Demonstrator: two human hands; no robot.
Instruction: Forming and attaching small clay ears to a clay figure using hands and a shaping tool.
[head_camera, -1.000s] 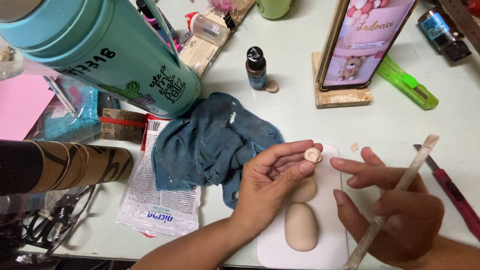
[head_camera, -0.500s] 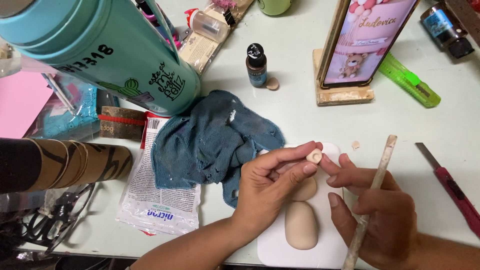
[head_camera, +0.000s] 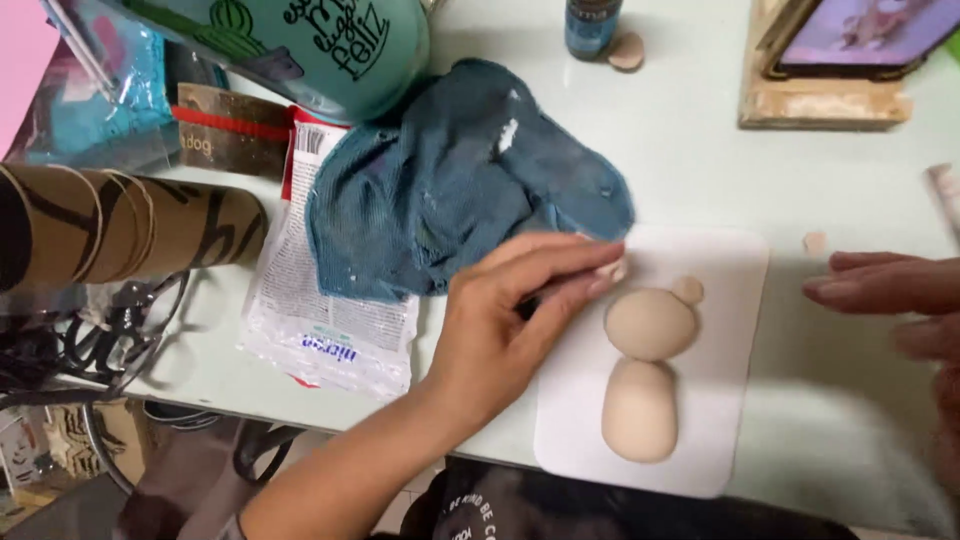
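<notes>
A beige clay figure lies on a white mat (head_camera: 720, 420): a round head (head_camera: 650, 322) above an oval body (head_camera: 640, 410), with one small ear (head_camera: 687, 290) at the head's upper right. My left hand (head_camera: 520, 320) reaches in from below. Its fingertips are pinched on a tiny clay piece (head_camera: 612, 268) just upper left of the head. My right hand (head_camera: 890, 300) is blurred at the right edge, fingers stretched toward the mat. A pale stick (head_camera: 945, 195) shows above it; whether the hand grips it is unclear.
A blue cloth (head_camera: 460, 180) lies left of the mat over a plastic packet (head_camera: 330, 320). A teal bottle (head_camera: 330, 50) and a patterned cardboard tube (head_camera: 130, 225) lie at the left. A wooden phone stand (head_camera: 820, 95), a small dark bottle (head_camera: 590, 25) and a clay crumb (head_camera: 815, 242) sit behind.
The view has come closer. My left hand has dropped to the head's upper left, uncovering the figure. My right hand has slid out to the right edge.
</notes>
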